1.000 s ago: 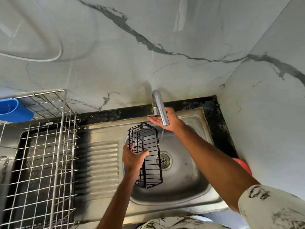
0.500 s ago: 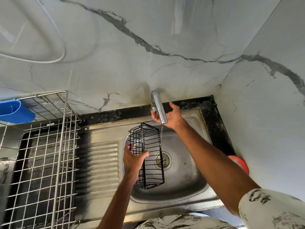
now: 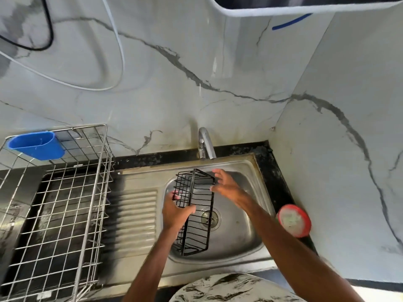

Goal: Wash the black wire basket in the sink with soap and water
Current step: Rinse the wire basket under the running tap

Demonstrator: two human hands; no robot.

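The black wire basket (image 3: 196,212) stands tilted on end in the steel sink (image 3: 237,234), over the drain (image 3: 209,217). My left hand (image 3: 174,211) grips its left side, thumb hooked over a wire. My right hand (image 3: 224,185) is beside the basket's upper right corner with fingers spread, its fingertips at or just off the rim. The chrome tap (image 3: 205,144) rises behind the sink; I cannot tell whether water is running.
A steel wire dish rack (image 3: 65,205) with a blue plastic cup holder (image 3: 37,144) fills the left counter. A ribbed drainboard (image 3: 135,214) lies between rack and basin. A red round tub (image 3: 294,220) sits at the sink's right, against the marble wall.
My right hand left the tap and came down to the basket's top right corner. The head view tilted up, showing more wall. My left hand keeps its grip on the basket.
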